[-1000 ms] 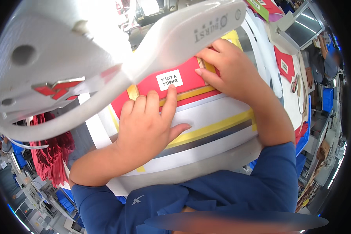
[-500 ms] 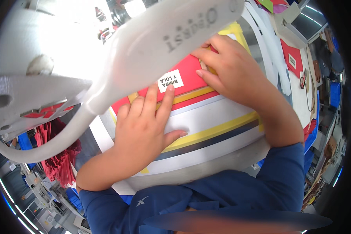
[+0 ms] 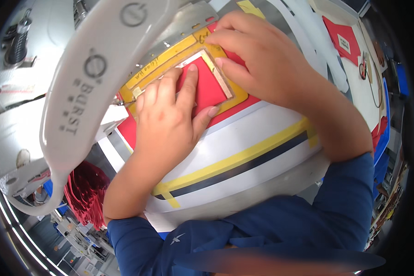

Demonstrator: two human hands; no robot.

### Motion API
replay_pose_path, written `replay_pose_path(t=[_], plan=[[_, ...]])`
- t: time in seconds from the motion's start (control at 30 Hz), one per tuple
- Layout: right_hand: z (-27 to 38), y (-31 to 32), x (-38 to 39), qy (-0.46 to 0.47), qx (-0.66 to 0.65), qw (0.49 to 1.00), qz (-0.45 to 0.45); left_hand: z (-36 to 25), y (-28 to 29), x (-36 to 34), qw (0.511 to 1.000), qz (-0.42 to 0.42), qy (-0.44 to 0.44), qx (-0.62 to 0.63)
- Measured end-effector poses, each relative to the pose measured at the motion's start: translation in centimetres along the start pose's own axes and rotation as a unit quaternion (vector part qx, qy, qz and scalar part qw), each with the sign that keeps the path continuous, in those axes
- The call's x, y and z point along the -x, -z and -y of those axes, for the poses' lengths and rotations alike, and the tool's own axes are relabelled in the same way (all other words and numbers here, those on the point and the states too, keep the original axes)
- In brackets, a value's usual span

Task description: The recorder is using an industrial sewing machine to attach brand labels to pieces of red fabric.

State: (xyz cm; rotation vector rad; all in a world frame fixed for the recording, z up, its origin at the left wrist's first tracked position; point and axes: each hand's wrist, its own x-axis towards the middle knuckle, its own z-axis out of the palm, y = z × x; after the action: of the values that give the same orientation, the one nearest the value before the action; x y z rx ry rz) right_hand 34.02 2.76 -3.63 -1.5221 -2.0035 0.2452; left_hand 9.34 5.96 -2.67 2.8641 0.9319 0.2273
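Taped white sheet [image 3: 248, 133]: lay nearest the person, crossed by yellow and black strips.
Left hand [image 3: 163, 115]: was spread, forefinger and thumb apart, forefinger resting on the red piece.
Red piece [image 3: 211, 89]: lay flat in the yellow frame's window, partly under that hand.
Yellow frame [image 3: 238, 95]: lay around it.
Right hand [image 3: 260, 53]: curled at the frame's upper right corner; whether it pinched anything, I couldn't tell.
Scissors [image 3: 363, 70]: lay farther right.
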Motion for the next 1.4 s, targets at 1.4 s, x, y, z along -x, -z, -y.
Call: replay_pose_path(t=[1.4], plan=[[4.1, -0.9, 0.9, 0.047, 0.145, 0.98, 0.13, -0.3, -1.3, 1.6, 0.996, -0.02, -0.005, 0.084]])
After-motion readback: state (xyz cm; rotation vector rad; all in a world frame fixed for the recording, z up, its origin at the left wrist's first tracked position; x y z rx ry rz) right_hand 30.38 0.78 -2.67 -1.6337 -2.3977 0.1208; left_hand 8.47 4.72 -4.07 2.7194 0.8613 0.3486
